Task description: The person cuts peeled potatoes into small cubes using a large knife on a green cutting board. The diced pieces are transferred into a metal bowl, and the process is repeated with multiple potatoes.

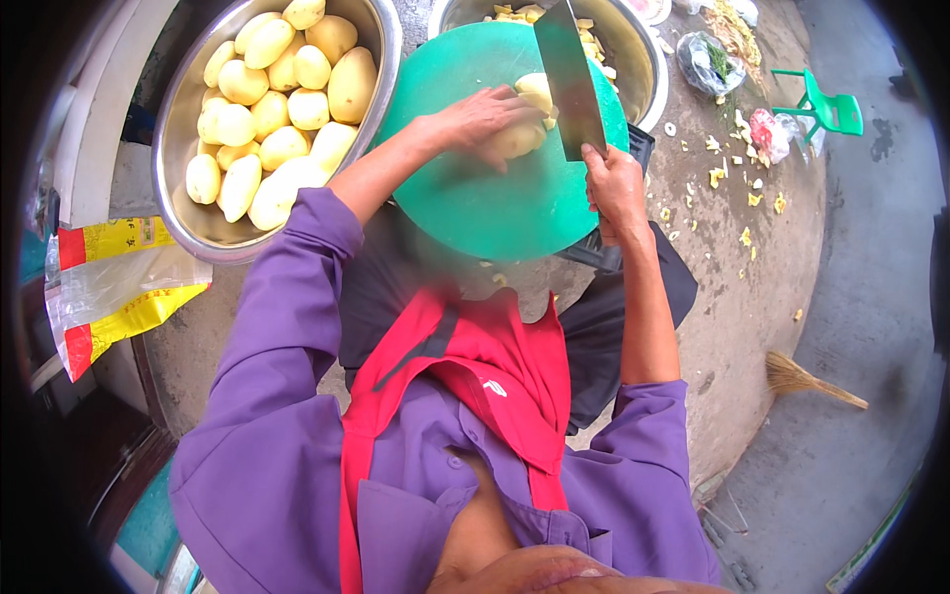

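Green board [465, 213]: cupped potato [520, 141] in left hand [481, 121], gripped cleaver [571, 79] in right hand [616, 186]; had far bowl [645, 61] of pieces [596, 48], left basin [389, 49] of uncut potatoes [242, 82].

Food-preparation area | potatoes [243, 81] filled basin [220, 230] left of left hand [483, 123] | scraps [745, 238] littered floor [732, 307] right of right hand [617, 188]

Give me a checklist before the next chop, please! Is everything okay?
1. Right hand grips the knife: ok, by the handle.
2. Left hand on the potato: ok.
3. Potato over the board: ok.
4. Left hand safely away from the blade: cannot tell; they look close, but the height is unclear.
5. Floor free of scraps: not ok, bits lie at the right.
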{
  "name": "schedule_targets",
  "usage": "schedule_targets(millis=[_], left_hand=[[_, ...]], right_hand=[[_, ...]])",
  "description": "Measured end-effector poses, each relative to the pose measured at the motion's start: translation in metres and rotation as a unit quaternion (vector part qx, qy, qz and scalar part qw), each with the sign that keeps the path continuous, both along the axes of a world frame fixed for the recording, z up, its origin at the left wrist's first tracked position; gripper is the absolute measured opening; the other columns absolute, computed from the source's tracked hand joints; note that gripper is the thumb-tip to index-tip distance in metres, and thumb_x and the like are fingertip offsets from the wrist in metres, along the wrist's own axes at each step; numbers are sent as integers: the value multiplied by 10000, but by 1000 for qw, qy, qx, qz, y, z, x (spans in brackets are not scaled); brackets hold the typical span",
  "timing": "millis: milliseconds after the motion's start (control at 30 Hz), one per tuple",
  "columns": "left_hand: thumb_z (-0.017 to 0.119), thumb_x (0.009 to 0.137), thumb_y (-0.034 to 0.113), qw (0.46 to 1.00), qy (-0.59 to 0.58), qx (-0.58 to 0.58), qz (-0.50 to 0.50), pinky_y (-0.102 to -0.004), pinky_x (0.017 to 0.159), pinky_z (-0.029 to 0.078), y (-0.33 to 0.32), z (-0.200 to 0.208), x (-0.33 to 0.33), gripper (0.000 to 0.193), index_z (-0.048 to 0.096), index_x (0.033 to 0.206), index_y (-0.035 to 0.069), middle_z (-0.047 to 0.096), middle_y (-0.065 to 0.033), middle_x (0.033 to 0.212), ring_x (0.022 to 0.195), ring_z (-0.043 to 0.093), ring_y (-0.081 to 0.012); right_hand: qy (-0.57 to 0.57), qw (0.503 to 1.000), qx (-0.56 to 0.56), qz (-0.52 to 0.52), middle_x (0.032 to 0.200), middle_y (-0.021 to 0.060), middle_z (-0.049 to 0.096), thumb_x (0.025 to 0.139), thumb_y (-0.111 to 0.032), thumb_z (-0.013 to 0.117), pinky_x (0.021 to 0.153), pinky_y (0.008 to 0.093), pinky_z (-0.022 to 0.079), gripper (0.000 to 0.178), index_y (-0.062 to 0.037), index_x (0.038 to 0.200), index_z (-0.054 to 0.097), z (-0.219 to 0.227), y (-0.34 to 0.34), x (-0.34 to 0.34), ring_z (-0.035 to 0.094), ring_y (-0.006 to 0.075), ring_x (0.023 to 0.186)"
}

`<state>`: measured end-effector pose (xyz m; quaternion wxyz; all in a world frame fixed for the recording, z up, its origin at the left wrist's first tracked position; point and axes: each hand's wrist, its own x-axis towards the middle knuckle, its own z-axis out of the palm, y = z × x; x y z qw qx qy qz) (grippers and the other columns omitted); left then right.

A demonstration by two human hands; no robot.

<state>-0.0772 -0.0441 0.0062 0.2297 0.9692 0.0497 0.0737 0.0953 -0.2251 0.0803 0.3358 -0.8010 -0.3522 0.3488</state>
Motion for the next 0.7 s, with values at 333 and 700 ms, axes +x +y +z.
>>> schedule_targets(millis=[333,700], left_hand=[[859,629,247,958,-102,-20,266,-463,989,413,-60,-30,-23,808,500,1339,104,530,-118,1233,1096,482,-352],[913,555,234,941,-165,-29,294,-483,1008,393,-63,-41,-29,954,441,1369,75,480,-146,1329,1227,440,-361]], right_hand=[[-20,998,-27,47,579,137,602,969,-257,562,467,376,464,317,33,904,673,-1,2,-15,597,234,480],[-96,992,11,80,745,286,637,937,-259,554,659,509,501,314,22,904,689,-39,33,-34,649,445,707]])
